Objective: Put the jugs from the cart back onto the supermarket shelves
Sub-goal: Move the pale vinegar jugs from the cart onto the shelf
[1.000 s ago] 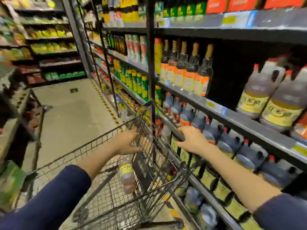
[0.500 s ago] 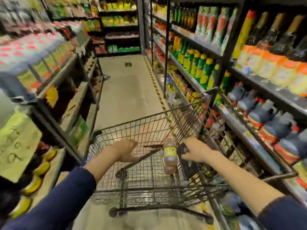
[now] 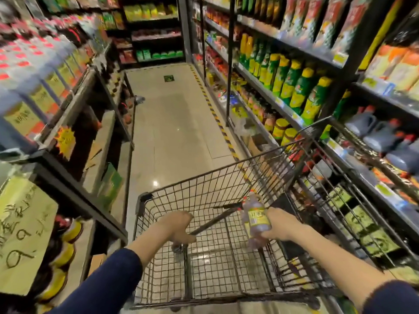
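Observation:
A wire shopping cart (image 3: 210, 177) stands in the aisle in front of me. My left hand (image 3: 179, 227) grips the dark bar of the cart's child-seat flap. My right hand (image 3: 280, 227) holds a small clear jug (image 3: 256, 219) with a yellow label and a red cap, just above the cart's basket near its right side. The jug stands roughly upright in my fingers. The cart's basket shows only bare wire below it.
Shelves on the right hold dark jugs (image 3: 385, 137), green-and-yellow bottles (image 3: 294, 87) and jars. Shelves on the left (image 3: 74, 105) carry boxed goods and a handwritten price sign (image 3: 20, 223). The tiled aisle floor (image 3: 174, 123) runs ahead with a striped line along the right.
The view has swung left from the right shelf toward the aisle. My right hand came off the cart's handle and took hold of the jug. My left hand slid down the flap bar.

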The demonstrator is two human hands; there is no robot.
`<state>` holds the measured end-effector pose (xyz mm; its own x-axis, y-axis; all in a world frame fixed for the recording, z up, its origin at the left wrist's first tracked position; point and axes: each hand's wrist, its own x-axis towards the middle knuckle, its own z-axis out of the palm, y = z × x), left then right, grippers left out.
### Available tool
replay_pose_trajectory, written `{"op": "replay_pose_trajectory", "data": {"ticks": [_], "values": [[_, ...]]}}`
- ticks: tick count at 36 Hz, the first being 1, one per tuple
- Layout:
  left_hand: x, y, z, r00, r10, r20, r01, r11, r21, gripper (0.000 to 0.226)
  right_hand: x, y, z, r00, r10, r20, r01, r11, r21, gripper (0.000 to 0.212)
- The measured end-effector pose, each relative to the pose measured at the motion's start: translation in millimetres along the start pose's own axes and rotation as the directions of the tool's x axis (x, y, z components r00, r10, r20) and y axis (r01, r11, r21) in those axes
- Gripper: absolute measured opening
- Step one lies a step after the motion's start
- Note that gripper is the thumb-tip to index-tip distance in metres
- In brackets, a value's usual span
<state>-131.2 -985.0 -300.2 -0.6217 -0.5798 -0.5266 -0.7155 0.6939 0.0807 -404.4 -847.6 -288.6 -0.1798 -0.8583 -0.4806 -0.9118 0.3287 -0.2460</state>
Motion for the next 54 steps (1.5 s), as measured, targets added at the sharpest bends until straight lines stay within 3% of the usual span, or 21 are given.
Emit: {"op": "replay_pose_trajectory", "data": {"ticks": [5, 11, 19, 26, 34, 37, 40, 43, 45, 48, 49, 51, 54], "values": [[22.1, -10.8, -1.4, 0.999, 0.041, 0.004, -0.042, 0.999, 0.023, 0.070, 18.3, -1.5, 9.2, 1.000, 0.013, 0.028, -0.013, 1.000, 0.005, 0.061], [45.0, -15.6, 2.5, 0.998, 0.068, 0.004, -0.069, 0.997, 0.029, 0.065, 31.6, 6.5, 17.3, 0.998, 0.031, 0.055, -0.033, 0.999, 0.019, 0.045], [78.7, -5.1, 8.6, 0.993, 0.089, 0.074, -0.091, 0.996, 0.022, 0.052, 47.7, 27.6, 29.4, 0.998, 0.024, 0.061, -0.028, 0.998, 0.062, 0.047], [118.6, 21.3, 17.0, 0.986, 0.078, 0.149, -0.074, 0.997, -0.035, 0.067, 74.1, 60.1, 39.7, 0.993, 0.017, 0.114, -0.031, 0.993, 0.116, 0.056], [173.0, 70.8, 23.0, 0.938, 0.044, 0.345, -0.009, 0.995, -0.102, 0.081, 111.6, 100.6, 48.9, 0.971, 0.021, 0.237, -0.067, 0.980, 0.187, 0.040], [192.2, 83.7, 35.7, 0.937, 0.020, 0.349, 0.040, 0.986, -0.164, 0.085, 123.5, 110.7, 51.7, 0.960, 0.027, 0.279, -0.091, 0.971, 0.220, 0.038], [210.8, 96.1, 52.7, 0.936, -0.029, 0.350, 0.095, 0.980, -0.175, 0.086, 136.1, 119.1, 59.0, 0.960, 0.030, 0.278, -0.114, 0.951, 0.289, 0.020], [228.2, 109.1, 64.8, 0.925, -0.059, 0.374, 0.141, 0.971, -0.194, 0.082, 149.6, 125.7, 67.1, 0.968, 0.027, 0.249, -0.120, 0.922, 0.368, 0.024], [239.3, 119.1, 70.4, 0.906, -0.067, 0.419, 0.200, 0.938, -0.283, 0.072, 157.5, 127.0, 71.6, 0.973, 0.054, 0.224, -0.146, 0.897, 0.417, 0.023], [255.9, 135.0, 81.5, 0.867, -0.096, 0.488, 0.346, 0.821, -0.454, 0.099, 169.5, 128.5, 79.7, 0.974, 0.075, 0.212, -0.173, 0.854, 0.491, 0.023], [260.1, 139.9, 81.9, 0.869, -0.089, 0.486, 0.366, 0.777, -0.512, 0.099, 173.4, 130.6, 84.4, 0.973, 0.078, 0.219, -0.181, 0.845, 0.503, 0.025], [268.8, 147.8, 85.7, 0.892, -0.071, 0.446, 0.374, 0.672, -0.640, 0.076, 179.5, 134.6, 91.5, 0.968, 0.088, 0.235, -0.200, 0.838, 0.508, 0.031], [282.3, 154.3, 100.5, 0.923, -0.027, 0.384, 0.359, 0.417, -0.835, 0.039, 186.0, 142.9, 105.2, 0.957, 0.141, 0.255, -0.254, 0.834, 0.489, 0.047]]}}
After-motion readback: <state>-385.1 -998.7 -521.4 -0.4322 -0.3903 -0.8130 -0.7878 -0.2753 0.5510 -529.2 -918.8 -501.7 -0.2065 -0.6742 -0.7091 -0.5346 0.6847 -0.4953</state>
